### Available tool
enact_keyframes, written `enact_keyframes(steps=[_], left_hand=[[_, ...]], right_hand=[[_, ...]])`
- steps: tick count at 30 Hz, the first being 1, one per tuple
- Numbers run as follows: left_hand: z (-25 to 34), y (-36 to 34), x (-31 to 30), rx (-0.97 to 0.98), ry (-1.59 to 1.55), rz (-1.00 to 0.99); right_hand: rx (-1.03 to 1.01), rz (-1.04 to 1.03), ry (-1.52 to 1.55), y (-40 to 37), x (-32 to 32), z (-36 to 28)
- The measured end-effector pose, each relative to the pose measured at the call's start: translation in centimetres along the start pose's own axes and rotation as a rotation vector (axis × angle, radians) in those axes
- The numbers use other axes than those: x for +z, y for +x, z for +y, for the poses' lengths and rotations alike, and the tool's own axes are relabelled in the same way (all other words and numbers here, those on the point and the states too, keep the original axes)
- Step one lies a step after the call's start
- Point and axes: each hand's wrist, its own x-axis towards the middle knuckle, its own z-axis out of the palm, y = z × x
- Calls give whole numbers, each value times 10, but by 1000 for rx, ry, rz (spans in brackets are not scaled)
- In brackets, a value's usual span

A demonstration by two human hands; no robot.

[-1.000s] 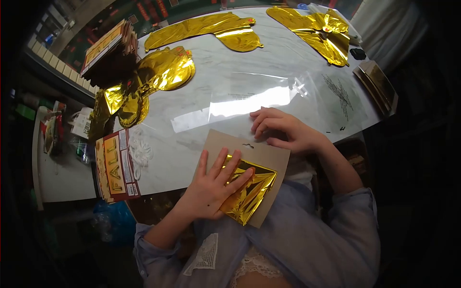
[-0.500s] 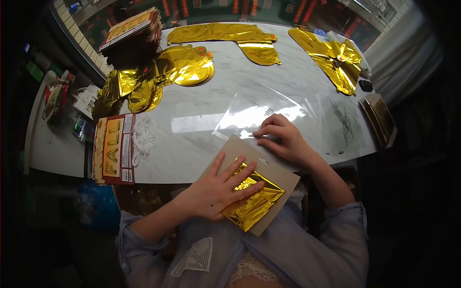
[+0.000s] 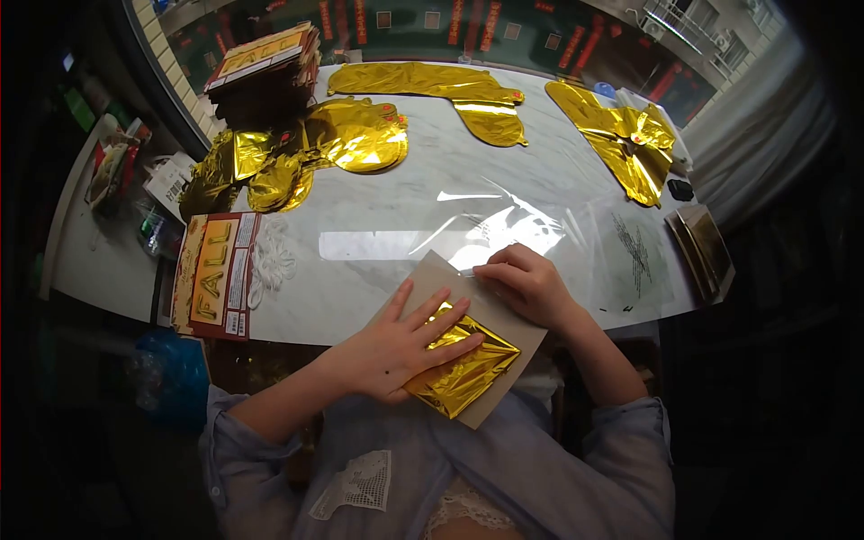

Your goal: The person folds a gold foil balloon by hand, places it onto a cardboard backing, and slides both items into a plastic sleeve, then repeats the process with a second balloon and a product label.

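My left hand point(image 3: 409, 346) lies flat with fingers spread over a folded gold foil balloon point(image 3: 481, 360). Beneath the foil is a greyish-brown card point(image 3: 434, 273), tilted over the table's front edge and my lap. At the card's upper right edge, my right hand point(image 3: 526, 281) is closed in a pinch on the edge of a clear plastic bag point(image 3: 517, 232). The bag lies flat on the table beyond the card and glares brightly; its exact outline is hard to make out.
Gold foil balloons point(image 3: 360, 135) lie at the left, with another point(image 3: 427, 81) at the back and one point(image 3: 621, 135) at the right. FALL packages point(image 3: 216, 279) lie front left beside white string point(image 3: 273, 256); a stack of them point(image 3: 261, 67) stands behind. Brown card pieces point(image 3: 702, 252) stand at the right edge.
My right hand has come down to the card's edge, and its fingers have closed onto the plastic. The card and my left hand have shifted slightly left. The camera view has tilted up a little.
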Motion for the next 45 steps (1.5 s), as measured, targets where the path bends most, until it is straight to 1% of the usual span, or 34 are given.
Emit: enact_keyframes(steps=[1,2,4,5,7,11,13,14,16,17,19,20,22,26,28,29,31,34,36,38,39,41,45], left_hand=[[-4,-1,1,-6,22,0],[-6,-3,2,-9,27,-3],[-7,-6,4,-13,39,38],[-7,-8,3,-15,40,35],[-6,-10,-2,-23,9,-2],[-5,-10,1,-46,10,3],[-3,-9,1,-60,-3,5],[-3,-9,3,-58,-3,11],[-2,-10,6,-65,13,27],[-1,-10,6,-66,15,31],[-1,-10,7,-61,27,35],[-1,-10,7,-60,25,34],[-1,-10,9,-66,3,53],[-1,-10,6,-68,-4,60],[-1,-10,8,-54,2,77],[-1,-10,7,-55,-3,76],[0,-9,4,-67,7,54],[1,-9,3,-77,31,28],[2,-7,4,-71,18,42],[4,-6,6,-65,4,57],[4,-5,8,-51,2,59],[6,-2,8,-35,1,63],[7,-2,6,-29,18,37]], right_hand=[[-96,-21,-81,0,0,1],[-100,-17,-78,1,-1,1],[-177,-110,-211,2,-7,-4],[-178,-108,-208,4,-11,-6],[-330,-277,-302,10,-20,-11],[-359,-348,-380,15,-27,-16],[-276,-367,-347,14,-28,-21],[-277,-370,-352,13,-31,-25],[-180,-352,-374,10,-35,-34],[-183,-353,-378,9,-37,-35],[-115,-283,-346,2,-40,-36],[-113,-284,-345,-2,-41,-37],[92,-207,-285,-13,-42,-39],[134,-165,-253,-30,-41,-45],[185,-40,-200,-37,-34,-53],[187,-44,-199,-40,-32,-57],[222,20,-177,-44,-30,-67],[181,28,-220,-46,-24,-79],[202,8,-221,-41,-23,-81],[296,15,-253,-32,-19,-86],[300,13,-254,-29,-16,-84],[246,-27,-250,-26,-10,-77],[225,-57,-170,-33,-3,-65]])
